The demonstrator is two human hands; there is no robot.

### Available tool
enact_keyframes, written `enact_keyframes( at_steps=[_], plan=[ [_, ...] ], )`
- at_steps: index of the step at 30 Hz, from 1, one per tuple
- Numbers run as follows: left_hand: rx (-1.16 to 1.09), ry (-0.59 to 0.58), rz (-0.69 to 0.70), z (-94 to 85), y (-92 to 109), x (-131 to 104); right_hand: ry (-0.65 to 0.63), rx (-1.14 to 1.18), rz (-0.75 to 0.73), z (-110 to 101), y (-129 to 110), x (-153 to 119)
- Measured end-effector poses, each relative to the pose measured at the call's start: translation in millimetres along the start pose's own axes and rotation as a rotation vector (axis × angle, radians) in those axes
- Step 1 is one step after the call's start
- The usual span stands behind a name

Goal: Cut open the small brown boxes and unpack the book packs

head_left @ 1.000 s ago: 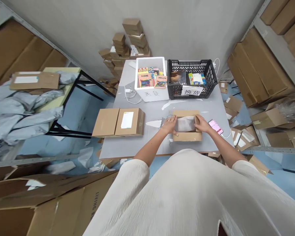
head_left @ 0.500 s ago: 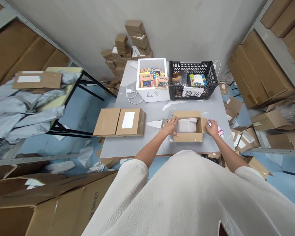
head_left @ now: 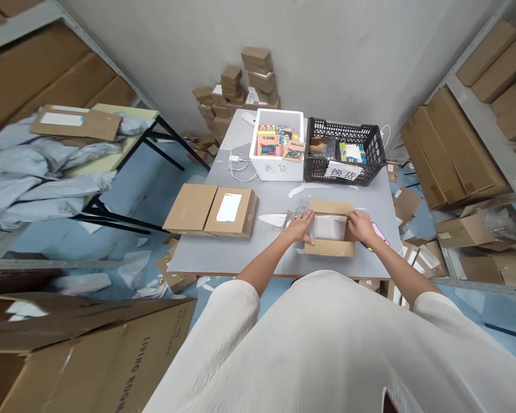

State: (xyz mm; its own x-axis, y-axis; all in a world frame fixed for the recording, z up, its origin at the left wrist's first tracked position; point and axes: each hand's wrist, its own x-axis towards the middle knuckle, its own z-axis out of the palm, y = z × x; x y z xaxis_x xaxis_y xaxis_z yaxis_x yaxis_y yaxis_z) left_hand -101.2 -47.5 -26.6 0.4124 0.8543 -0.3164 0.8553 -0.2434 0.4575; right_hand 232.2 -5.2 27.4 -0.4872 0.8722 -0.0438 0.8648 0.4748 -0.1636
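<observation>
Cardboard box [head_left: 332,248] with spread left hand [head_left: 300,227] on left end, curled right hand [head_left: 362,227] opposite, hold unclear; might skid into phone [head_left: 380,232] rightward if pushed unevenly.

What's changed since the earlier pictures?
The right hand moved right toward the phone, then back left to the right end of the open box. The left hand stayed at its left end; the white bin and black crate stayed put.
</observation>
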Motion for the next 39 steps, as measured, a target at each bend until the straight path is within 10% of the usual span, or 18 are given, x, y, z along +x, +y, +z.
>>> enact_keyframes(
  at_steps=[6,11,22,39],
  plan=[
    [0.007,0.019,0.008,3.7,2.7,1.9,-0.318,-0.216,-0.569,12.7,-59.5,44.9],
    [-0.034,0.038,0.015,7.4,4.0,2.6,-0.343,-0.367,-0.793,47.1,-77.5,72.9],
    [-0.073,0.084,0.018,14.3,2.2,-1.7,-0.417,-0.290,-0.669,101.1,-93.6,92.0],
    [-0.067,0.036,-0.035,7.3,2.7,-3.5,-0.293,-0.608,-0.780,77.5,-78.4,75.7]
  ],
)
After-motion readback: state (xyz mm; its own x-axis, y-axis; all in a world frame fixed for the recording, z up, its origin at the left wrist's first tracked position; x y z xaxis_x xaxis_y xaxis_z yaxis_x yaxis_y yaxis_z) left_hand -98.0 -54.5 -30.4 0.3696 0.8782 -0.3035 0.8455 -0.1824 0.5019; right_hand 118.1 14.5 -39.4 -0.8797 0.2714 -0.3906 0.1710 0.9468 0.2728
